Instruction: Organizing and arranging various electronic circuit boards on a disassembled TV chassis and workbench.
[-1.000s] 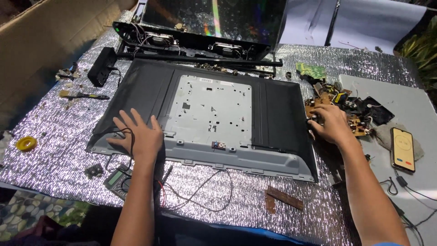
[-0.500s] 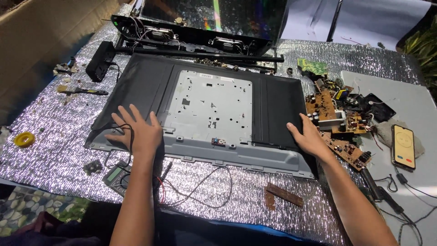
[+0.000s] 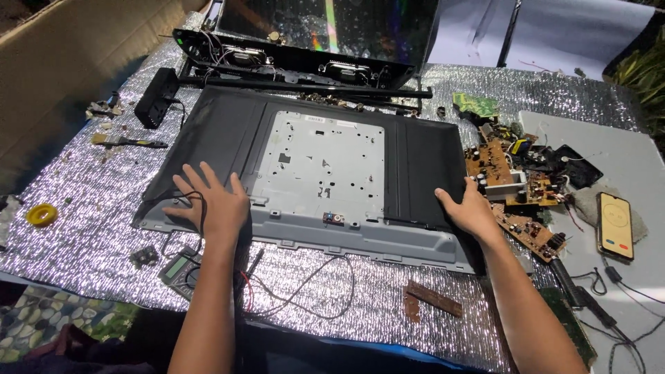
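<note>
Nearest the camera, a small multimeter point(image 3: 181, 264) with red and black leads point(image 3: 305, 291) lies on the silver foil-covered table point(image 3: 90, 242), beside two brown strips point(image 3: 433, 299). Just beyond, the left hand point(image 3: 215, 204) rests flat on the near left corner of the large grey television back panel point(image 3: 312, 173), fingers point(image 3: 188, 183) spread open and gripping nothing, a black wire passing under the palm. The right hand point(image 3: 467, 211) presses on the panel's near right edge, fingers open too; whether the thumb hooks under the rim is hard to tell. The panel lies flat in the middle of the table, its pale metal plate facing up. Right of it sits a heap of brown circuit boards point(image 3: 516, 183) and, further right, a phone point(image 3: 615, 225) on a grey sheet. To the left lie a yellow tape roll point(image 3: 41, 215) and a brush point(image 3: 128, 142). Farthest back stands the black screen frame point(image 3: 298, 62).
</note>
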